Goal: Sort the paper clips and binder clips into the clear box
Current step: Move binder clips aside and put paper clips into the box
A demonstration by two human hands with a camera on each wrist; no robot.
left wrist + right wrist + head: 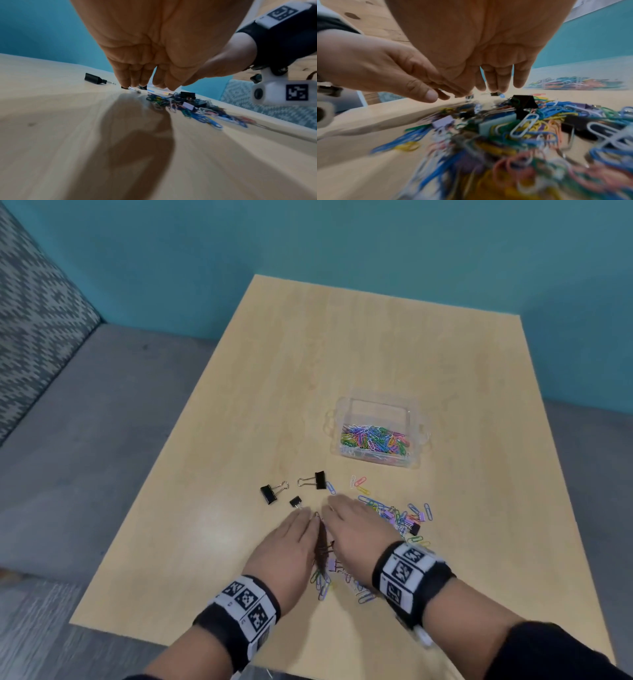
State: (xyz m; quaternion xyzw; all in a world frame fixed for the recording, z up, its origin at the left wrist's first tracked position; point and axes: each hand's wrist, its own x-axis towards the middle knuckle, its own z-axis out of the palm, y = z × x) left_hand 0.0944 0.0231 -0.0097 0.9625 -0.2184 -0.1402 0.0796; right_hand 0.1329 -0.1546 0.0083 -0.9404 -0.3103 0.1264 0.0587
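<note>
While both flat, empty hands, left hand [289,546] and right hand [356,530], cup the pile of paper clips [513,129], these look light and slippery; scoop from underneath.

Black binder clips [268,494] are lying on the pale wood-grain desk [342,364]; multicoloured paper clips [375,440] are filling the clear box [376,402]. A teal wall [308,251] is showing behind, beside grey zigzag-patterned upholstery [34,320].

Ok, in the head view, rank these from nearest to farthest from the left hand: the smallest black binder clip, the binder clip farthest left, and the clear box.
1. smallest black binder clip, just beyond the left hand fingertips.
2. leftmost black binder clip, farther out, to the left.
3. clear box, well beyond, to the right, holding coloured paper clips.
</note>
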